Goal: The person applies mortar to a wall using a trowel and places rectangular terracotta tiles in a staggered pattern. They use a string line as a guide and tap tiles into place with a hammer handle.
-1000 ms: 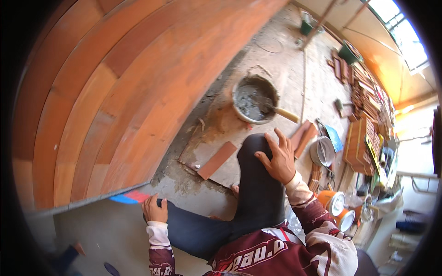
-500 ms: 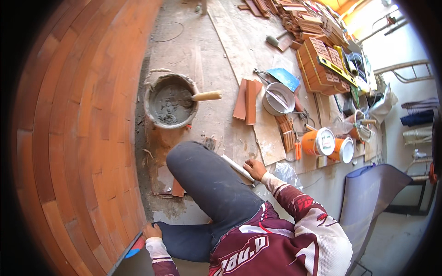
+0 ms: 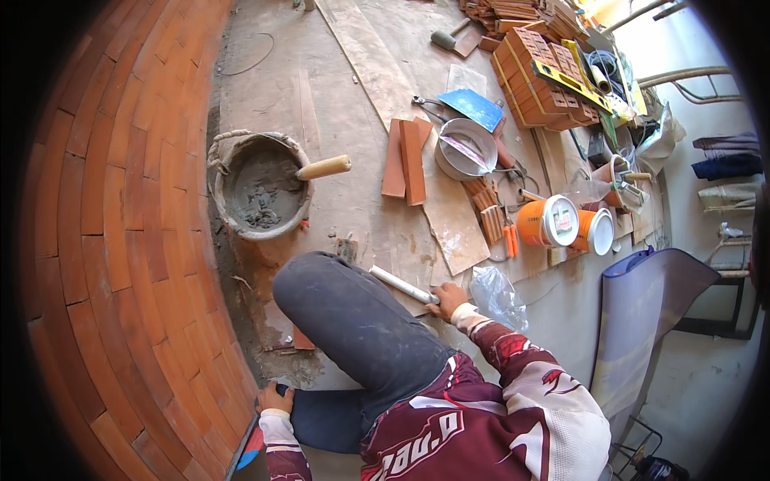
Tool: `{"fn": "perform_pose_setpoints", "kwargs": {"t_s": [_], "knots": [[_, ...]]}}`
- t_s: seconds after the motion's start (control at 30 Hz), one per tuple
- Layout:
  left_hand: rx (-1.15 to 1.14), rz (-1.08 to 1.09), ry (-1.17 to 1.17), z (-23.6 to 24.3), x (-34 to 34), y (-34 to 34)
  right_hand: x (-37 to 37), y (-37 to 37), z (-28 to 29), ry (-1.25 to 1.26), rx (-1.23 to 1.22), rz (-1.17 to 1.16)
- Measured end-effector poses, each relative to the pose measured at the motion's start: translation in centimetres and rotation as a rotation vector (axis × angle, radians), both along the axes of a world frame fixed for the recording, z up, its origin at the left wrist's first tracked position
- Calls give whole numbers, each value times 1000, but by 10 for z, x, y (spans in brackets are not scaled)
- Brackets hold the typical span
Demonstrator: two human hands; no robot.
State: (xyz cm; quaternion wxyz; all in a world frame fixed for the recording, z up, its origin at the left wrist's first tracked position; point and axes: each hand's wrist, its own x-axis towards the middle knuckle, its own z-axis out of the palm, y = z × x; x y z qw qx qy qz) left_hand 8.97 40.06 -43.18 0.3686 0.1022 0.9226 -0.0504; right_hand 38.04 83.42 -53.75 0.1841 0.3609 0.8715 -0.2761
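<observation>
My right hand [image 3: 447, 301] is closed around the near end of a white tube [image 3: 401, 282], beside my bent knee, just above the floor. At lower left my left hand [image 3: 274, 398] is low by the brick wall [image 3: 152, 264], fingers curled. A small dark thing shows at those fingers, and what they grip is mostly hidden. A blue and red piece [image 3: 251, 449] lies beside my left wrist, along the wall's edge. Beyond my knee stands a bucket [image 3: 298, 210] of wet grey mortar, with a wooden handle [image 3: 324, 167] sticking out over its rim.
Two loose bricks [image 3: 412, 163] lie by a white pail [image 3: 447, 164] and a blue flat sheet [image 3: 472, 107]. Orange buckets [image 3: 532, 223] stand to the right. A strapped brick stack [image 3: 521, 80] bears a yellow spirit level [image 3: 571, 86]. Clear plastic [image 3: 495, 298] and a rolled mat [image 3: 634, 321] are nearby.
The view has turned and shifted, so the mortar bucket sits further left. More of the white tube shows, its far end further up beside my knee. My left hand stays low by the wall.
</observation>
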Motion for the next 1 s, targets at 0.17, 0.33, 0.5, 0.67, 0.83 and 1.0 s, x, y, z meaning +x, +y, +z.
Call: {"fn": "perform_pose_setpoints", "kwargs": {"t_s": [0.17,0.33,0.5,0.67,0.83,1.0], "knots": [[-108,-64,2,-9,-1,13,-19,-25,-35,-11,251,74],[-64,-72,17,-25,-5,-1,2,6,-42,34,197,-255],[-99,-94,-44,-27,-11,8,10,78,-19,134,99,-653],[-93,-107,-88,-32,-20,18,5,121,-10,-44,36,-534],[-120,-69,-92,-19,-15,25,-18,97,-7,244,122,-591],[-112,-49,-96,-6,-9,28,-33,89,3,231,10,-476]]}}
